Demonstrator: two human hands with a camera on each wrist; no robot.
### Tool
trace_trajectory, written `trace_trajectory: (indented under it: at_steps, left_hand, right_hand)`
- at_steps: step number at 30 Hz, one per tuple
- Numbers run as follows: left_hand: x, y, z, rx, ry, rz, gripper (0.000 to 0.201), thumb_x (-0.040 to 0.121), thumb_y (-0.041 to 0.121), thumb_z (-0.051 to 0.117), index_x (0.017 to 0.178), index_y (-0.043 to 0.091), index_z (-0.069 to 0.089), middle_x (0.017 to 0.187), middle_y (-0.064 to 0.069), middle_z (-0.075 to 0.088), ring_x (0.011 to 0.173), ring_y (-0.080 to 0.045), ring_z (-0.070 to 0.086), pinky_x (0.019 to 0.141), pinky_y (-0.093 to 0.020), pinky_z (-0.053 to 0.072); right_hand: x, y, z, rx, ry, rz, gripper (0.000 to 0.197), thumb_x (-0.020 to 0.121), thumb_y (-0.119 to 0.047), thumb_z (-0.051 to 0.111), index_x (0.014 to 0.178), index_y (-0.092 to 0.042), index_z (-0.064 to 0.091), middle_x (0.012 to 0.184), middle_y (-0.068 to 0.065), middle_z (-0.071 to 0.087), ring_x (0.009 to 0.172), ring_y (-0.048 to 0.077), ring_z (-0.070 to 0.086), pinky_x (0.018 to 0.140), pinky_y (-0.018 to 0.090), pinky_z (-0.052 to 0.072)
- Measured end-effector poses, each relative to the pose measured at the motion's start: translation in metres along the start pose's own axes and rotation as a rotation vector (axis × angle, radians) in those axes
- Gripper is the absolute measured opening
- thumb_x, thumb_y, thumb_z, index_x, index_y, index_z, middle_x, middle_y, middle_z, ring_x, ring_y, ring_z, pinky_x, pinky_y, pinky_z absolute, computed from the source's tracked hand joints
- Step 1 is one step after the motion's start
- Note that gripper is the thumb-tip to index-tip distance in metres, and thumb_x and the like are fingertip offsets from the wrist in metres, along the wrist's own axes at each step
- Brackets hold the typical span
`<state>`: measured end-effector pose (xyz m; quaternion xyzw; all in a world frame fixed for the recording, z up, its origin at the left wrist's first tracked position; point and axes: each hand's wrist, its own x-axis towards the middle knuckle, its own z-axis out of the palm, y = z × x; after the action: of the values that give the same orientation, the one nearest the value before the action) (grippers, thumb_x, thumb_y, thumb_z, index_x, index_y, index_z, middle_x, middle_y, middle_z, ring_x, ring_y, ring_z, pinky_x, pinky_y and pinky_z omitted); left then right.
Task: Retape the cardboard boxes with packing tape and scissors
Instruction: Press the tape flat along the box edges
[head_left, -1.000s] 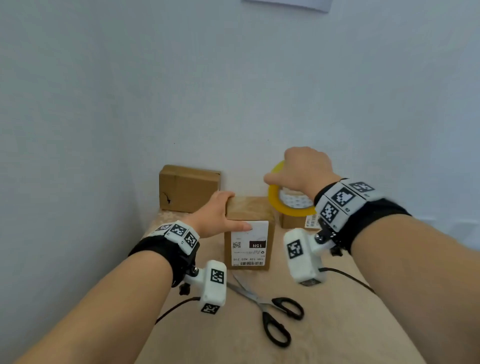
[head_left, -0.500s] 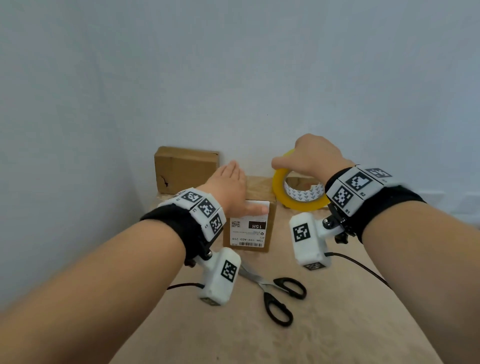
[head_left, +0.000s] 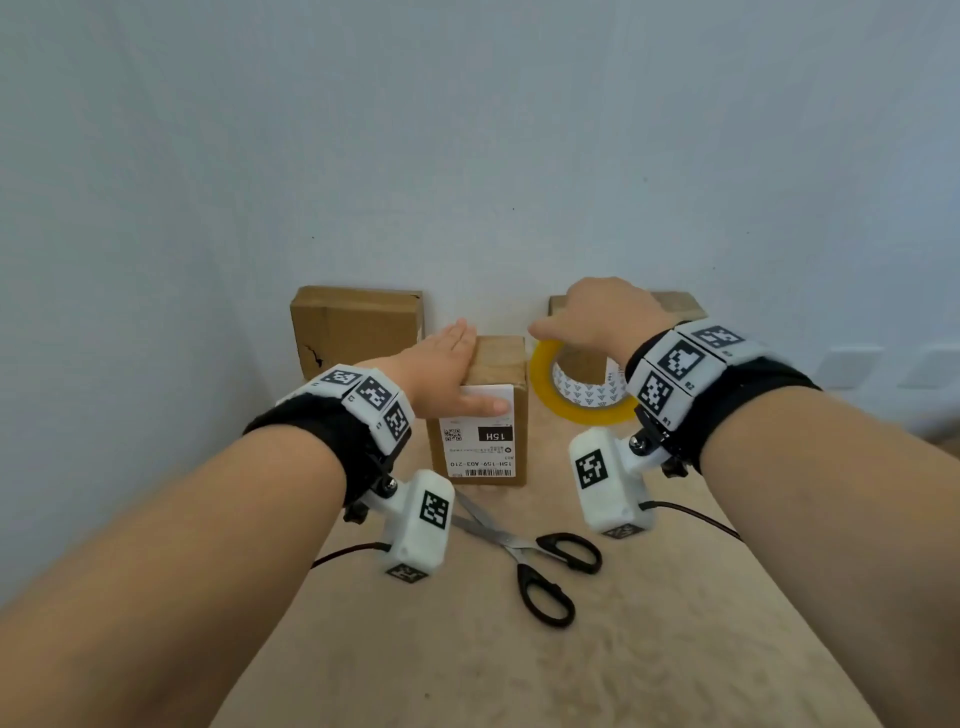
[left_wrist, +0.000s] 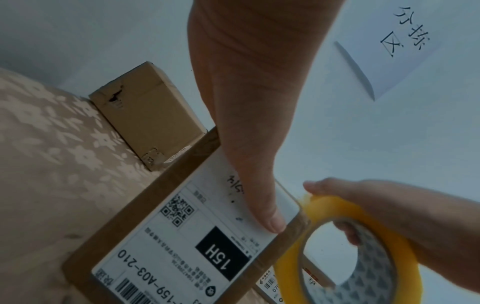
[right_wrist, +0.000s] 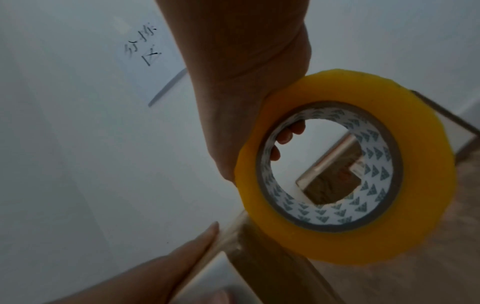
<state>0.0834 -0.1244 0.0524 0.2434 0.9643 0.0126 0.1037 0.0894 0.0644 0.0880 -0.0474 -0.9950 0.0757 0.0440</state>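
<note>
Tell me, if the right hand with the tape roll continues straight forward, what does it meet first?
Probably the cardboard box standing behind the right hand and tape roll; beyond that, the wall. Depth is unclear.

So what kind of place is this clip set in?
Probably a small parcel packing or sorting corner: labelled cardboard boxes against a plain wall, a tape roll, scissors, and a handwritten paper sign on the wall.

Both bare forearms wear a black fabric wrist strap (head_left: 306, 421) topped with white blocks printed with black square codes. Under each hangs a white boxy camera housing (head_left: 421, 525) on screws, trailing a thin dark cable (head_left: 348, 552).
</note>
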Motion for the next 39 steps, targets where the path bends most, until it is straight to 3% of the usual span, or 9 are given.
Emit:
trace_trajectory:
  at_steps: [6,9,12,16,20,27,32,35,39]
  left_hand:
    - [0.002,0.000,0.002,0.013,-0.008,0.017,0.107,0.084,0.066,0.048,0.149,0.005,-0.012,0.159,-0.009,-0.014,0.147,-0.018,-0.007,0.117,-0.032,0.001]
    - [0.002,-0.003,0.002,0.023,-0.004,0.016,0.108,0.083,0.068,0.046,0.149,0.006,-0.012,0.159,-0.009,-0.013,0.147,-0.019,-0.007,0.117,-0.034,0.002]
    - [0.007,0.003,0.001,0.108,-0.010,-0.022,0.112,0.080,0.075,0.043,0.149,0.007,-0.012,0.158,-0.013,-0.012,0.147,-0.024,-0.005,0.119,-0.038,0.004]
    - [0.020,0.027,0.005,0.204,0.004,-0.002,0.109,0.080,0.078,0.037,0.151,0.010,-0.010,0.158,-0.015,-0.010,0.147,-0.028,-0.006,0.119,-0.045,0.004]
    - [0.020,0.018,0.004,0.137,0.035,0.098,0.098,0.086,0.071,0.035,0.151,0.012,-0.007,0.160,-0.008,-0.010,0.147,-0.021,-0.005,0.118,-0.044,0.002]
    - [0.007,-0.011,-0.005,0.188,-0.035,-0.041,0.118,0.072,0.084,0.031,0.149,0.005,-0.011,0.159,-0.011,-0.012,0.147,-0.020,-0.007,0.118,-0.041,-0.002]
    - [0.027,0.019,-0.005,0.086,0.066,0.070,0.117,0.066,0.081,0.054,0.152,0.019,0.003,0.157,-0.007,0.017,0.143,-0.026,0.019,0.113,-0.052,0.018]
    - [0.030,0.013,-0.001,0.075,0.100,0.047,0.111,0.066,0.073,0.064,0.150,0.024,0.011,0.150,-0.005,0.028,0.136,-0.028,0.028,0.108,-0.055,0.028]
    - [0.025,0.012,0.009,0.037,0.213,0.073,0.098,0.069,0.062,0.066,0.148,0.026,0.019,0.145,-0.003,0.032,0.133,-0.027,0.030,0.108,-0.055,0.025]
  right_hand:
    - [-0.003,0.014,0.018,0.081,-0.054,0.011,0.062,0.088,-0.060,0.050,0.120,-0.008,0.059,0.127,0.013,0.059,0.114,0.030,0.054,0.090,0.037,0.044]
    - [-0.002,0.016,0.025,-0.006,-0.075,0.005,0.068,0.082,-0.075,0.045,0.101,-0.012,0.061,0.116,0.010,0.064,0.099,0.027,0.058,0.083,0.037,0.047]
    - [0.001,0.017,0.034,-0.023,-0.090,0.012,0.084,0.078,-0.083,0.038,0.115,-0.011,0.062,0.101,0.007,0.064,0.096,0.027,0.059,0.079,0.037,0.046]
    - [0.005,0.017,0.038,-0.060,-0.103,0.023,0.074,0.077,-0.084,0.036,0.088,-0.014,0.056,0.068,-0.002,0.048,0.079,0.022,0.054,0.075,0.035,0.048]
    - [0.005,0.021,0.038,-0.018,-0.094,0.030,0.077,0.074,-0.086,0.039,0.072,-0.010,0.054,0.066,-0.001,0.052,0.072,0.020,0.056,0.072,0.035,0.049]
    - [0.004,0.013,0.044,0.091,-0.101,-0.007,0.077,0.076,-0.085,0.038,0.067,-0.011,0.057,0.064,0.003,0.061,0.063,0.018,0.059,0.058,0.031,0.042]
    - [0.000,0.007,0.040,0.115,-0.085,-0.051,0.073,0.079,-0.079,0.041,0.061,-0.010,0.054,0.057,0.004,0.057,0.057,0.019,0.057,0.052,0.030,0.036]
    - [-0.007,0.017,0.047,0.317,-0.042,-0.074,0.065,0.082,-0.072,0.047,0.074,-0.009,0.058,0.071,0.004,0.061,0.070,0.020,0.057,0.058,0.031,0.038]
    - [-0.027,0.040,0.070,0.807,0.056,-0.035,0.057,0.085,-0.060,0.057,0.082,-0.004,0.060,0.077,0.006,0.058,0.075,0.020,0.055,0.072,0.036,0.042]
